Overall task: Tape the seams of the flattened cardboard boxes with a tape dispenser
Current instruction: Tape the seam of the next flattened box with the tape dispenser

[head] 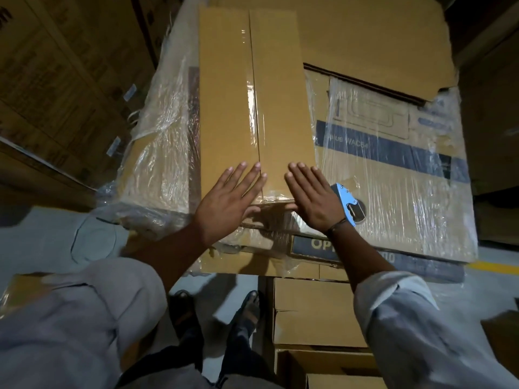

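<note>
A long plain cardboard box (224, 108) lies in front of me on a plastic-wrapped stack. Clear tape (254, 108) runs along its middle seam and folds over the near edge. My left hand (227, 203) lies flat, fingers spread, on the box's near end over the seam. My right hand (311, 197) presses flat on the near right corner, thumb over the edge. Neither hand holds anything. A blue tape dispenser (349, 203) rests on the wrapped box just right of my right hand, partly hidden by my wrist.
The box sits on large plastic-wrapped printed cartons (393, 164). A loose cardboard sheet (379, 46) lies at the back right. Stacked cartons (56, 80) stand at left, small brown boxes (314, 313) below at right. My feet (216, 313) are on the grey floor.
</note>
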